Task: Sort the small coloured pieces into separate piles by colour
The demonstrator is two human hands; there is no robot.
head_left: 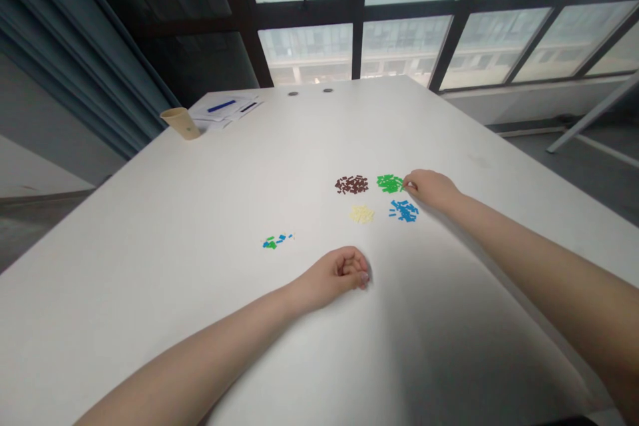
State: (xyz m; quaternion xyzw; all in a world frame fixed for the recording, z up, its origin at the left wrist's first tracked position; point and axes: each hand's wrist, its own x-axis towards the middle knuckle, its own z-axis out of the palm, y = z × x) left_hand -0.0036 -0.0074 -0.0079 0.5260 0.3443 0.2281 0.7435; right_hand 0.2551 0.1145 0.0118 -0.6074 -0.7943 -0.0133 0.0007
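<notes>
My right hand (429, 188) is at the right edge of a pile of small green pieces (389, 183). Its thumb and finger are pinched on what looks like one small green piece. Just below this hand lies a pile of small blue pieces (405, 212). My left hand (347, 269) rests on its side on the table, fingers curled in and thumb closed against them; nothing shows inside. Nearest to it are a pile of pale yellow pieces (362, 214) and, to the left, a small mixed cluster of blue and green pieces (270, 243). Dark brown pieces (352, 184) lie left of the green pile.
The white table (319, 140) reaches back toward the windows (404, 46). At its far left stand a tan paper cup (182, 123) and sheets of paper (219, 116) with a blue pen (221, 106) on them. A blue curtain (74, 53) hangs at the left.
</notes>
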